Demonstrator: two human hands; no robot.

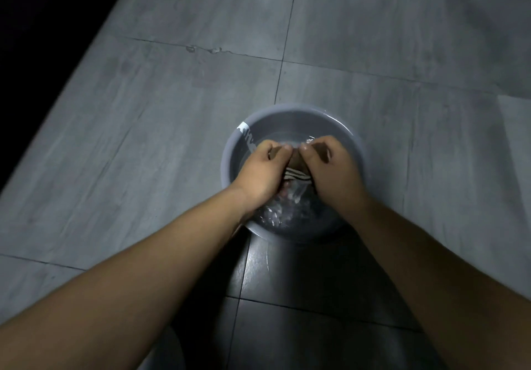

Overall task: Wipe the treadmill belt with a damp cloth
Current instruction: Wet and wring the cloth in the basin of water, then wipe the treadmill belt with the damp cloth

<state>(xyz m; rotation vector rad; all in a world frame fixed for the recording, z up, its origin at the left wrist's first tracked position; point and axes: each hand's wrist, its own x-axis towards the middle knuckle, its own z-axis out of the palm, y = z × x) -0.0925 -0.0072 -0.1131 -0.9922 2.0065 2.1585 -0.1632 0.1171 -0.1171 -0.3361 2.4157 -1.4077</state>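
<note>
- Cloth [297, 168], brown with a striped end, is bunched into a roll above the basin [287, 108]; its long axis runs side to side, fist to fist; the striped end points down toward the water [287, 217].
- Left hand [263, 168] is curled tight round the cloth's left part; right hand [330, 168] is clamped round its right part; thumbs nearly meet on top.
- Water runs off the cloth and ripples the surface below.
- The basin is grey and round, on a tiled floor [172, 111]; a white label [242, 127] sits on its left rim.
</note>
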